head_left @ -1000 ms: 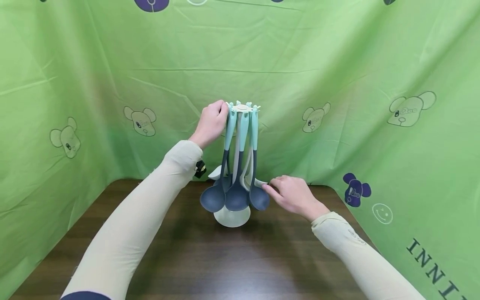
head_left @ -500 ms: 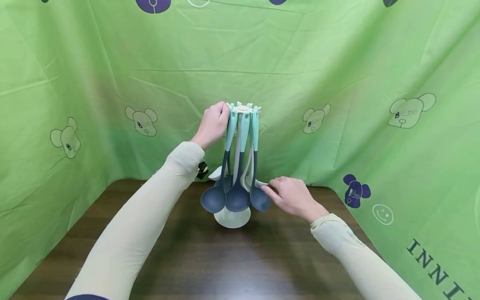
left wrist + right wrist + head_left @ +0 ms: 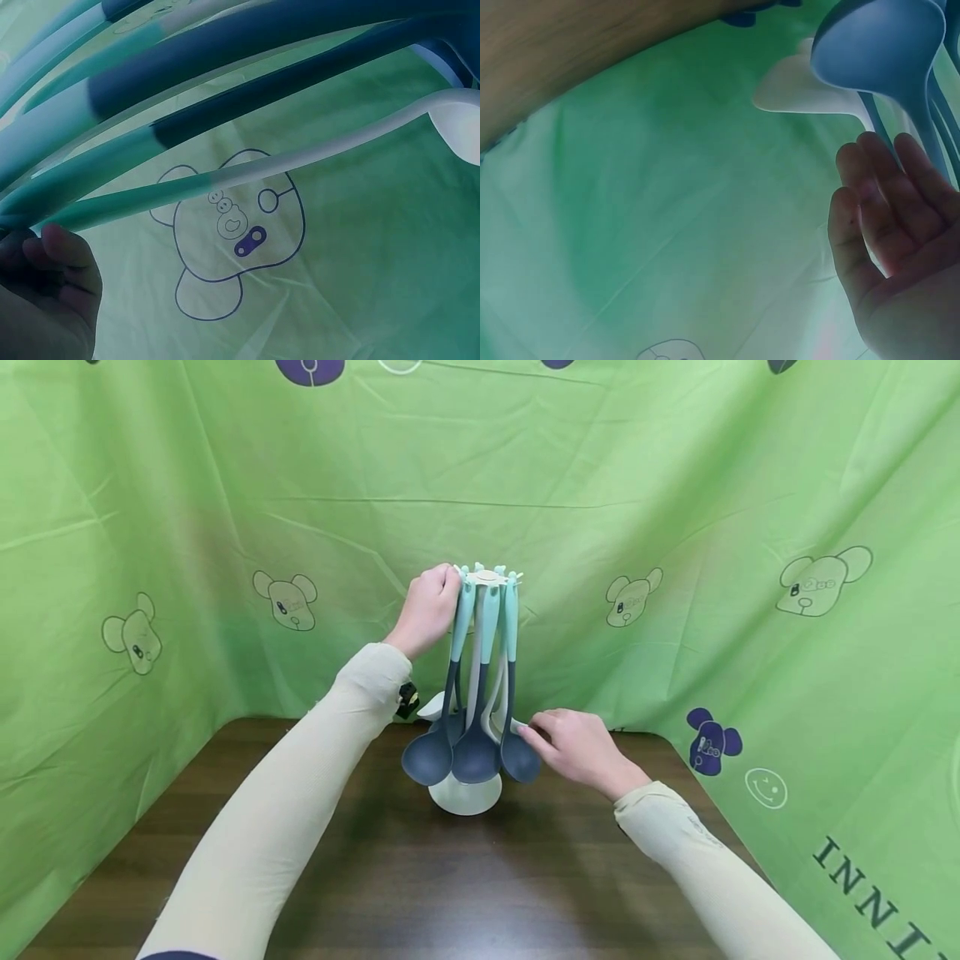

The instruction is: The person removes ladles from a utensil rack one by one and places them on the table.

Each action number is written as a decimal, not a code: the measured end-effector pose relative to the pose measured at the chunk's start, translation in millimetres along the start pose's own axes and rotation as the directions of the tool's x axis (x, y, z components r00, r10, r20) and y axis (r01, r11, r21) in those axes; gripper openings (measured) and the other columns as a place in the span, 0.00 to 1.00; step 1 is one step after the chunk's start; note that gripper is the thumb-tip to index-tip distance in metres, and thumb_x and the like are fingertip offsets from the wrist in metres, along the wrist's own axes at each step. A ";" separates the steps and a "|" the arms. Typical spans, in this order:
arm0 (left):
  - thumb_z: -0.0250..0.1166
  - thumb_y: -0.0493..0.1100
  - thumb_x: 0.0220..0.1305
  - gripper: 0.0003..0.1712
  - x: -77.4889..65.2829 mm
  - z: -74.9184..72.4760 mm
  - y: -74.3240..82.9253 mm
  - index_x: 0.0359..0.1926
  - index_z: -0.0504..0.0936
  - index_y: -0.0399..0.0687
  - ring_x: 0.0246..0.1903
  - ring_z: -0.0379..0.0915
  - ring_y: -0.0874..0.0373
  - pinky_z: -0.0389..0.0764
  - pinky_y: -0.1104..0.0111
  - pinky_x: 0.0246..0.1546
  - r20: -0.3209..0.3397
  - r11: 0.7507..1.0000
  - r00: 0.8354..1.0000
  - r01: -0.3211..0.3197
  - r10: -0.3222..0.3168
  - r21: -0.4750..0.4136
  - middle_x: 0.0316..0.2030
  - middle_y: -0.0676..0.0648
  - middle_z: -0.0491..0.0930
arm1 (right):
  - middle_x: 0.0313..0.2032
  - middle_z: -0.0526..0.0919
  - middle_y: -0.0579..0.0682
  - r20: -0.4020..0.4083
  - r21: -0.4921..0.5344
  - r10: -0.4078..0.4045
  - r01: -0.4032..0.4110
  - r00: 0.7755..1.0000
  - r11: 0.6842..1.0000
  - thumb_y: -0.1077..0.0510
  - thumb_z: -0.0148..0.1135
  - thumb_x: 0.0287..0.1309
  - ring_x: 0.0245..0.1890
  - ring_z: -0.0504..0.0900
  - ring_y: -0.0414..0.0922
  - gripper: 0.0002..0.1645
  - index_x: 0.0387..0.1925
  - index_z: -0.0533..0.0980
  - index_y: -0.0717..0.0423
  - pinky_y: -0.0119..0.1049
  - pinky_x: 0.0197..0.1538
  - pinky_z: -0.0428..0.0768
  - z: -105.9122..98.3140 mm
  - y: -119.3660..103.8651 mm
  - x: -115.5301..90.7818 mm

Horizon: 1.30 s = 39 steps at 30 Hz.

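A white utensil stand (image 3: 465, 800) rises at the middle of the table, hung with several mint-handled utensils. In front hang dark blue ones, including a ladle (image 3: 427, 760), a second deep ladle (image 3: 476, 760) and a smaller one (image 3: 520, 760); pale utensils are partly hidden behind. My left hand (image 3: 424, 610) grips the stand's top at its left rim; curled fingers lie by the handle ends in the left wrist view. My right hand (image 3: 577, 747) is beside the right ladle, fingers loosely bent. In the right wrist view, a white turner (image 3: 802, 90) is beyond those fingers, which hold nothing visible.
A dark brown wooden table (image 3: 465, 885) lies below the stand. Green printed cloth (image 3: 555, 468) hangs behind and along both sides. A black object (image 3: 408, 700) sits at the left wrist.
My right hand has shifted slightly left, toward the hanging utensils. My left hand stays at the top of the stand, and the utensils hang almost as before.
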<state>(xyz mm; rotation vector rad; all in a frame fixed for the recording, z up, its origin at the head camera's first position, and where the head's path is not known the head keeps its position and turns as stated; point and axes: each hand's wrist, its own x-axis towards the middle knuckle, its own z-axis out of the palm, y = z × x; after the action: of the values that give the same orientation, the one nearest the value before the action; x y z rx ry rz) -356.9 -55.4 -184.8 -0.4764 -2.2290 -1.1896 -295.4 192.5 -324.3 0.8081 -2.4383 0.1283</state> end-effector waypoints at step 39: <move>0.34 0.51 0.70 0.21 -0.7 2.6 6.3 0.23 0.63 0.47 0.20 0.56 0.56 0.63 0.65 0.23 0.003 0.998 1.000 -0.012 0.012 0.060 0.20 0.48 0.60 | 0.17 0.76 0.40 0.022 0.374 0.272 -0.260 0.962 0.890 0.54 0.55 0.60 0.15 0.73 0.36 0.11 0.22 0.73 0.49 0.33 0.21 0.70 -9.4 -21.0 37.5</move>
<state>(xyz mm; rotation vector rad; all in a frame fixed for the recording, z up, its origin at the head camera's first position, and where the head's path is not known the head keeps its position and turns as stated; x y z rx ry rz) -353.7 -49.8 -182.4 -0.4670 -2.2544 -1.1132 -303.6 158.2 -297.9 0.6114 -2.5189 0.7256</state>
